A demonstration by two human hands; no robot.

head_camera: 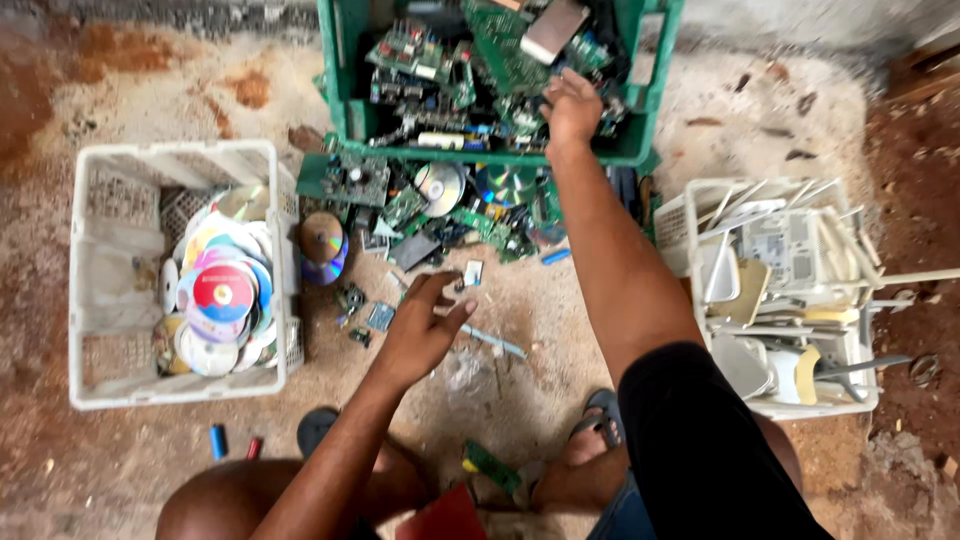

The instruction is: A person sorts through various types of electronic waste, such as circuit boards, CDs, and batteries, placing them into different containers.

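My right hand [571,106] reaches into a green plastic crate [345,70] full of green circuit boards [420,55], its fingers curled down among the boards; what it grips is hidden. My left hand [420,325] hovers low over the dirt floor with its fingers spread, nearest a small square chip [473,272] and a little grey part [380,316]. More boards and shiny discs [440,187] lie spilled on the ground in front of the crate.
A white basket [100,390] at left holds several discs [222,295]. Another white basket [860,400] at right holds pale plastic casings and metal pieces. My sandalled feet [590,440] rest near the bottom. A blue cell [218,441] lies at lower left.
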